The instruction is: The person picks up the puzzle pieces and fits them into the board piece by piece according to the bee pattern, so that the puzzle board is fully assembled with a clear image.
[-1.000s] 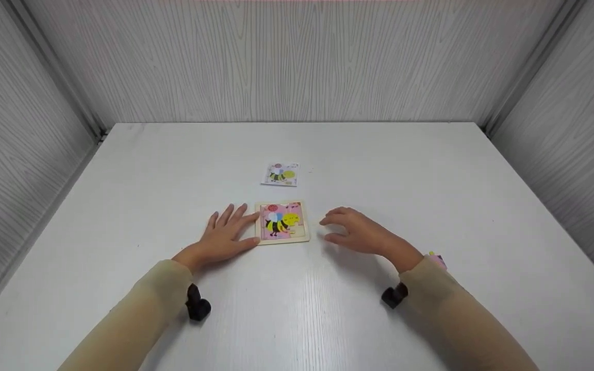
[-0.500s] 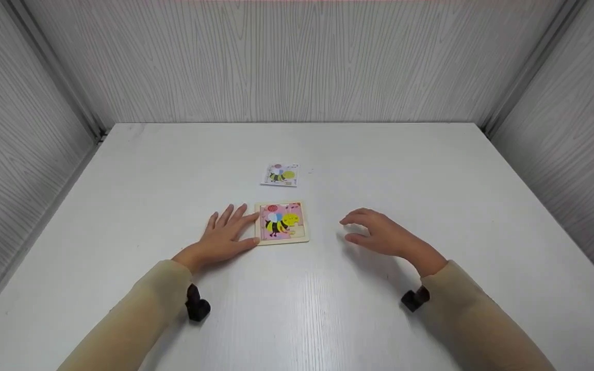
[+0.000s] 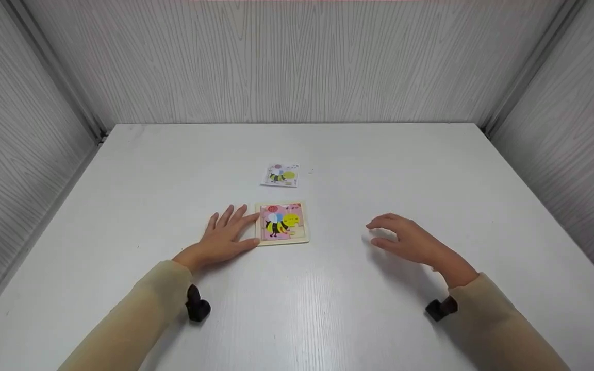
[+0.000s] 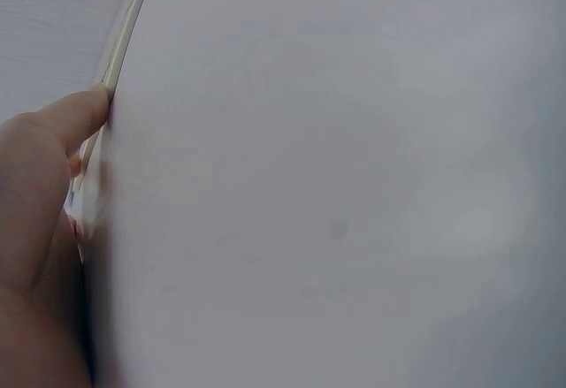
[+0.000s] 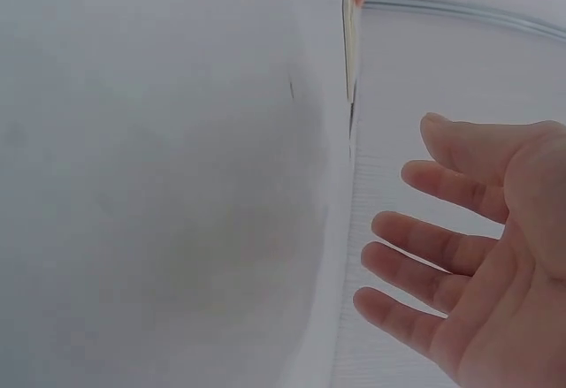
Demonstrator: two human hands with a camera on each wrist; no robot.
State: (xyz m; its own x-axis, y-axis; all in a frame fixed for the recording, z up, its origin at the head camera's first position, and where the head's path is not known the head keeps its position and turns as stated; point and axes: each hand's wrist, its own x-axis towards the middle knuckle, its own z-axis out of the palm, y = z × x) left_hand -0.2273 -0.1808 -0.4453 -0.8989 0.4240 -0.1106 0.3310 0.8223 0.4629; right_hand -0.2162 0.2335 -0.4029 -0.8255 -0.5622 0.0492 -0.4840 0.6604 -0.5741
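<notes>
A square wooden jigsaw puzzle (image 3: 282,222) with a bee picture lies flat on the white table. Bare wood shows at the lower right of its picture. My left hand (image 3: 225,238) rests spread beside it, with thumb and index fingertip touching the left edge of the frame. In the left wrist view, the thumb (image 4: 75,116) meets the thin pale edge of the board. My right hand (image 3: 408,239) hovers over the table to the right of the puzzle, apart from it. Its palm holds nothing, and the fingers (image 5: 424,242) are loosely bent in the right wrist view.
Behind the puzzle lies a small card (image 3: 281,175) with the same bee picture. The white table (image 3: 348,309) is bounded by a grey wood-grain panel (image 3: 297,62) at the back and similar panels at both sides.
My right hand has moved to the right, away from the puzzle. A pink piece seen earlier beside the right sleeve is now almost wholly hidden behind that arm. The left hand stays put.
</notes>
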